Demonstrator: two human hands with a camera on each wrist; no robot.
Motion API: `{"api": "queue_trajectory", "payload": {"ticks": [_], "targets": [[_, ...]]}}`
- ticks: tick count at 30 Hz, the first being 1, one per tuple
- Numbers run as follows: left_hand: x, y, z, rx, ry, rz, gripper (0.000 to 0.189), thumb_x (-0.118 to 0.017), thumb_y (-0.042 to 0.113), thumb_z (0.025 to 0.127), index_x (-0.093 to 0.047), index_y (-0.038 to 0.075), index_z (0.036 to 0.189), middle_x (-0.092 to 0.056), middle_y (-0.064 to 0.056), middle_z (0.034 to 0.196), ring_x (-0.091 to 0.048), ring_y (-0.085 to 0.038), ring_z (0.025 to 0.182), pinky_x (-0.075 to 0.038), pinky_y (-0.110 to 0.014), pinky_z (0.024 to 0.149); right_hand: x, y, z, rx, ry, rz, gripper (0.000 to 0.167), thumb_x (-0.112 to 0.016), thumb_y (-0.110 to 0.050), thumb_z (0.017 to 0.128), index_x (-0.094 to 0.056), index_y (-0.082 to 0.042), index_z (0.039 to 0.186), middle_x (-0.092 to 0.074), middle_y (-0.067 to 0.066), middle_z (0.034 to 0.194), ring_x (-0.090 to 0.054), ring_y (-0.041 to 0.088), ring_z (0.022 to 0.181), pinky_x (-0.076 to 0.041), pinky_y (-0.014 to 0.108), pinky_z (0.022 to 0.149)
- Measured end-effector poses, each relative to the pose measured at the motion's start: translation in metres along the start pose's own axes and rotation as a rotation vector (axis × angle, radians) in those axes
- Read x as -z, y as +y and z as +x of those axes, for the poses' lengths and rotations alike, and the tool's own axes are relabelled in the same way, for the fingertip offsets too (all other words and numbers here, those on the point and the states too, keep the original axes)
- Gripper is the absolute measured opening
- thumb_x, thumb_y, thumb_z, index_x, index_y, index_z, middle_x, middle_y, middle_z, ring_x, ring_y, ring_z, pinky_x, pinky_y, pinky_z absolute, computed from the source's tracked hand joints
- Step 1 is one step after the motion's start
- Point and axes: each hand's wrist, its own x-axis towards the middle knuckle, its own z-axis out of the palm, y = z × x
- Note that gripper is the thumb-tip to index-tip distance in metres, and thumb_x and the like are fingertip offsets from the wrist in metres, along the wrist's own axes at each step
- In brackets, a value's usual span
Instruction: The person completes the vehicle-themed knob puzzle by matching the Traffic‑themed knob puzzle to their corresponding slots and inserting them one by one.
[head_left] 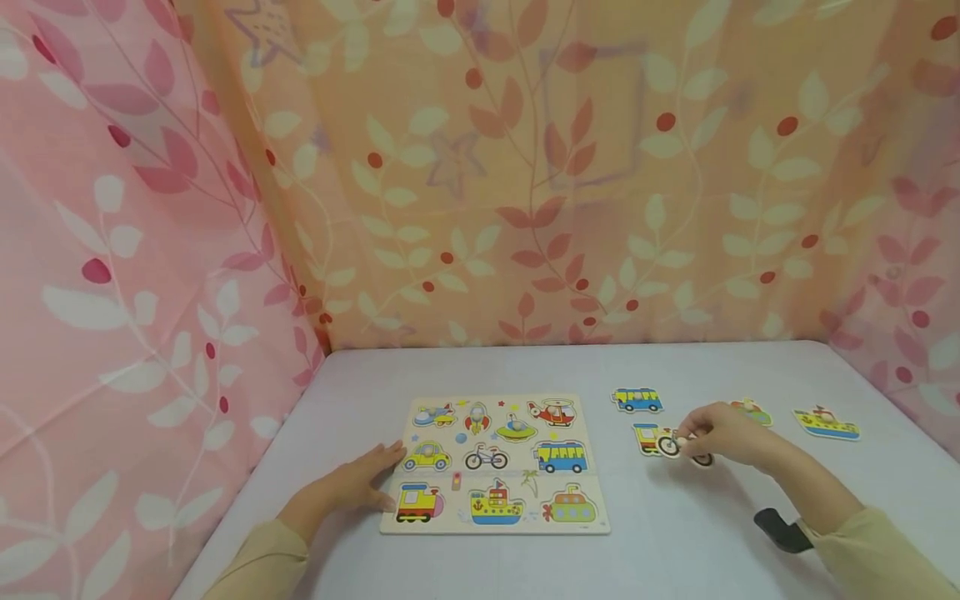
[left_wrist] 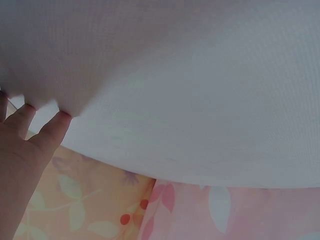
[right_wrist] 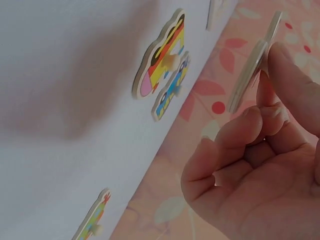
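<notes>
A flat wooden puzzle board [head_left: 517,475] with pictures of vehicles lies on the table. My left hand [head_left: 356,479] rests by its left edge, fingers extended and fingertips at the rim. The fingers and thumb of my right hand [head_left: 731,433] pinch a bicycle puzzle piece [head_left: 701,457], which the right wrist view shows edge-on and raised above the table. In the head view, the bicycle overlaps a train piece [head_left: 645,435]. Beyond the train is a bus piece [head_left: 637,400]. A submarine piece [head_left: 753,412] lies partly hidden behind my right hand.
Farther right lies a ship piece [head_left: 827,423]. A black strap [head_left: 782,531] shows at the right sleeve. The white tabletop [head_left: 465,567] meets patterned curtains [head_left: 525,208] at the back and sides.
</notes>
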Motion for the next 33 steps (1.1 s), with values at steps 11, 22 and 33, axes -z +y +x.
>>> {"api": "queue_trajectory", "payload": {"ticks": [11, 22, 33], "targets": [[-0.001, -0.002, 0.0, 0.022, -0.005, -0.005, 0.088, -0.082, 0.029, 0.075, -0.038, 0.016, 0.15, -0.026, -0.005, 0.159, -0.015, -0.037, 0.146, -0.018, -0.065, 0.11, -0.016, -0.012, 0.009, 0.048, -0.039, 0.083, 0.015, -0.077, -0.013, 0.081, -0.068, -0.003, 0.088, -0.062, 0.001, 0.076, -0.052, 0.019, 0.076, -0.041, 0.033, 0.066], [0.002, 0.001, 0.001, 0.047, -0.014, -0.015, 0.087, -0.082, 0.031, 0.076, -0.038, 0.017, 0.15, -0.026, -0.01, 0.159, -0.015, -0.039, 0.145, -0.019, -0.066, 0.109, -0.032, -0.034, 0.024, 0.045, -0.058, 0.105, 0.015, -0.077, -0.012, 0.081, -0.07, -0.003, 0.089, -0.051, 0.0, 0.067, -0.049, 0.017, 0.069, -0.04, 0.029, 0.057], [-0.002, 0.001, 0.001, 0.037, 0.004, -0.015, 0.087, -0.081, 0.029, 0.077, -0.037, 0.017, 0.151, -0.026, -0.006, 0.159, -0.015, -0.035, 0.146, -0.019, -0.064, 0.11, -0.052, -0.055, 0.037, 0.011, -0.049, 0.089, 0.014, -0.078, -0.01, 0.08, -0.07, -0.005, 0.09, -0.052, 0.003, 0.071, -0.049, 0.018, 0.069, -0.04, 0.03, 0.059]]}}
